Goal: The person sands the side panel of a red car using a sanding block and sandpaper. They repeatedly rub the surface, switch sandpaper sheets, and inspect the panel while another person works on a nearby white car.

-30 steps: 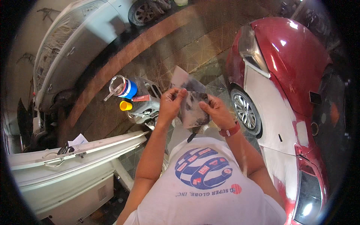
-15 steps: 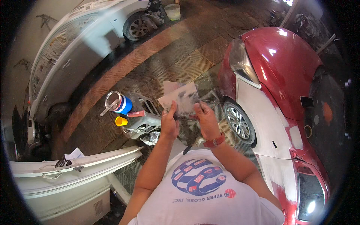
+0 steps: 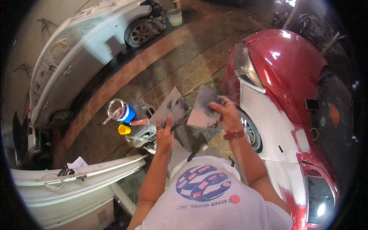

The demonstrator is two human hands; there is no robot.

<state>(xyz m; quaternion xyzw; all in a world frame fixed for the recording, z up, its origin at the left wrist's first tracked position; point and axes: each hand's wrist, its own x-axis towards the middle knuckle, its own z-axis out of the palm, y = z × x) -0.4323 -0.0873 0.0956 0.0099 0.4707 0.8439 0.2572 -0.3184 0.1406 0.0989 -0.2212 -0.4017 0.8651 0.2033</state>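
Observation:
In front of my chest I hold two pieces of what looks like sandpaper, apart from each other. My left hand pinches the lower end of a pale sheet smudged with black, thumb on top. My right hand grips the right edge of another sheet, dark grey across its upper part and pinkish below. Fingers under both sheets are partly hidden. Left of my left hand, a grey plastic stool bears a blue-and-white can with a stick in its open top, a yellow cup and a reddish block.
To the right stands a red car with a whitish sanded fender; a phone-like dark slab lies on it. A white car with papered windows is far left. White panels lie near left. A bucket stands far off.
The two sheets, overlapping between my hands before, are now separated. My right hand has moved right and up with one; my left has shifted slightly left with the other.

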